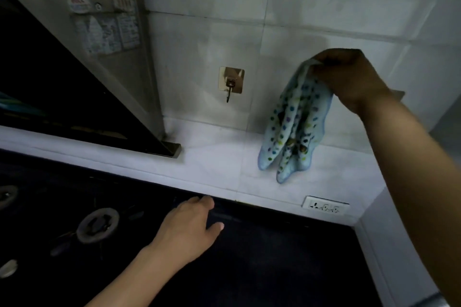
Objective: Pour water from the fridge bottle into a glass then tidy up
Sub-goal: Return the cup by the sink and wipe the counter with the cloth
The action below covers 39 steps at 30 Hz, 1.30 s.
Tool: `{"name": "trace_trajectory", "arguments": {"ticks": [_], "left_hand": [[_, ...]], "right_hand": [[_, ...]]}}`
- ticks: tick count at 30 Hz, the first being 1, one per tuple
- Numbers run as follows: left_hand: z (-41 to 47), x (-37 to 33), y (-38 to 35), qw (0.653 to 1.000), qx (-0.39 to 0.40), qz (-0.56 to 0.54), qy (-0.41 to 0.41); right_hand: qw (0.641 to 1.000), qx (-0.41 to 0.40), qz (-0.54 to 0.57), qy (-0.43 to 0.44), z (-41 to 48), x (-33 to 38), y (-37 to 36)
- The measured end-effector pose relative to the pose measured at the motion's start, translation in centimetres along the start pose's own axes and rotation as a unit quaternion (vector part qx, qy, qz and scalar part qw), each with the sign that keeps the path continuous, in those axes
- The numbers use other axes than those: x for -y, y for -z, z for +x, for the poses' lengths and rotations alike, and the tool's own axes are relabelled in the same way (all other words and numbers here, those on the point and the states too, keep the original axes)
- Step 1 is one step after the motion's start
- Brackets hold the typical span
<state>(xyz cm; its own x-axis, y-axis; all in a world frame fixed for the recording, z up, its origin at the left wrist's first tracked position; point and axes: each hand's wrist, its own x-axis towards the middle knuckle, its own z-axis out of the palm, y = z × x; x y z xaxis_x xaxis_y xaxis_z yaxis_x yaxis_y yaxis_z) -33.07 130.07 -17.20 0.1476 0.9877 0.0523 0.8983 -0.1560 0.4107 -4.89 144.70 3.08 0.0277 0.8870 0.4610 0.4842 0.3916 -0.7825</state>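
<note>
Head view, right hand: your right hand [349, 80] is raised before the tiled wall [324, 2], fingers pinched on the top of a pale blue dotted cloth [295, 129], which hangs free in folds.
Head view, left hand: your left hand [189, 229] lies flat, fingers spread and holding nothing, on the dark stovetop [274, 257] (near its back edge).
Hook: an adhesive wall hook [231, 83] sits left of the cloth, apart from it.
Burner: a gas burner [97, 225] lies left of your left hand.
Socket: a wall socket [325, 205] sits below the cloth.
Hood: an angled range hood [74, 77] fills the upper left.
</note>
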Motion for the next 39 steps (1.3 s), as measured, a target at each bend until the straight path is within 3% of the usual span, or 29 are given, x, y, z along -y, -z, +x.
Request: {"name": "trace_trajectory", "arguments": {"ticks": [6, 12, 19, 23, 27, 29, 31, 35, 39], "left_hand": [[1.2, -0.9, -0.4, 0.992, -0.054, -0.114, -0.024], [1.4, -1.8, -4.8, 0.97, 0.122, -0.196, -0.071], [-2.6, 1.5, -13.8, 0.979, 0.188, -0.072, -0.015], [-8.3, 4.3, -20.4, 0.967, 0.251, 0.017, 0.051], [-14.7, 6.8, -25.6, 0.924, 0.376, 0.042, 0.054], [-16.7, 7.1, -26.5, 0.924, 0.375, 0.035, 0.063], [-17.6, 7.1, -26.6, 0.938, 0.335, 0.013, 0.086], [-18.4, 7.5, -26.4, 0.945, 0.29, 0.014, 0.152], [-19.6, 9.8, -26.2, 0.926, 0.298, 0.087, 0.216]], "right_hand": [[0.988, 0.151, 0.007, -0.016, -9.3, -0.5, -1.4], [0.968, 0.232, 0.026, -0.087, -17.6, -6.2, -5.7], [0.945, 0.252, -0.062, -0.198, -29.2, -14.6, -9.9], [0.901, 0.353, -0.123, -0.22, -38.3, -19.6, -12.8], [0.788, 0.52, -0.222, -0.246, -46.2, -22.8, -14.6], [0.76, 0.55, -0.233, -0.258, -48.5, -23.4, -14.6], [0.769, 0.539, -0.243, -0.243, -49.5, -24.0, -14.7], [0.847, 0.428, -0.275, -0.153, -49.8, -25.9, -15.7], [0.852, 0.382, -0.342, -0.106, -48.6, -26.5, -19.4]]}}
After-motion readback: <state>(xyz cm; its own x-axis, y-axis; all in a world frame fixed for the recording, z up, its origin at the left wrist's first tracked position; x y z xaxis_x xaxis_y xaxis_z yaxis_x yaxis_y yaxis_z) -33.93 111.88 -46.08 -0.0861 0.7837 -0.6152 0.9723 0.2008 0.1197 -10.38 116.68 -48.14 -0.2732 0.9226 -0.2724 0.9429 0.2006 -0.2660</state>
